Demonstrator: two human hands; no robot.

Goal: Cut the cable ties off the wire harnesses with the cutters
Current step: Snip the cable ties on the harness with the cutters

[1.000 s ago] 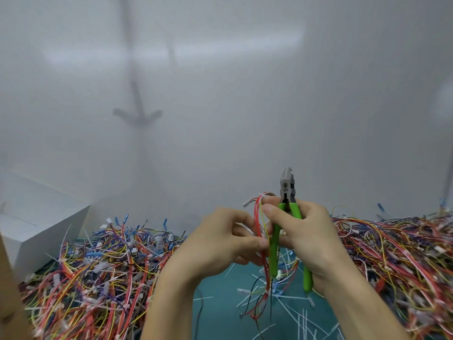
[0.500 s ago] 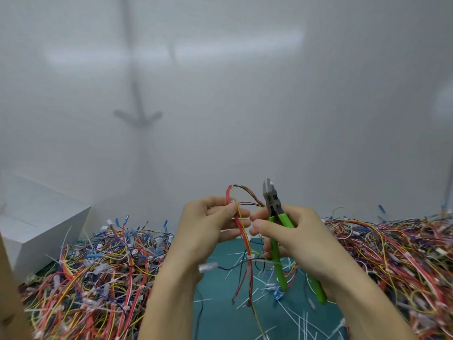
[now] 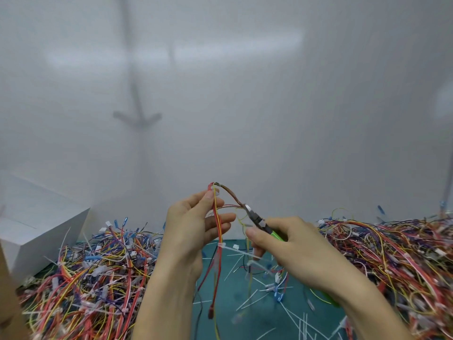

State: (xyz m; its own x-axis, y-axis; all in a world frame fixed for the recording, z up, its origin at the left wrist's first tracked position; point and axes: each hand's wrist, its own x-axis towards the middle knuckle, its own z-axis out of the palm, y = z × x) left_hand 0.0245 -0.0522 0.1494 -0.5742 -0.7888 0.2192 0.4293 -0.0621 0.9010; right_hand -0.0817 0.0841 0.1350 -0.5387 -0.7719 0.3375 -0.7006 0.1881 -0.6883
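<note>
Head: cutters [image 3: 257, 220] now tilted toward harness [image 3: 218, 227]

The left hand [image 3: 193, 231] pinches a wire harness [image 3: 216, 227] upright above the teal surface [image 3: 228, 300], a white cable tie [image 3: 232, 249] around it below the fingers [image 3: 226, 217]. The right hand [image 3: 294, 251] grips the green-handled cutters [image 3: 258, 220], tip at the harness's brown wires [image 3: 232, 196]. Harness heaps [image 3: 98, 278] line the surface's left and right edges, cut ties [image 3: 302, 323] scattered between.
</note>
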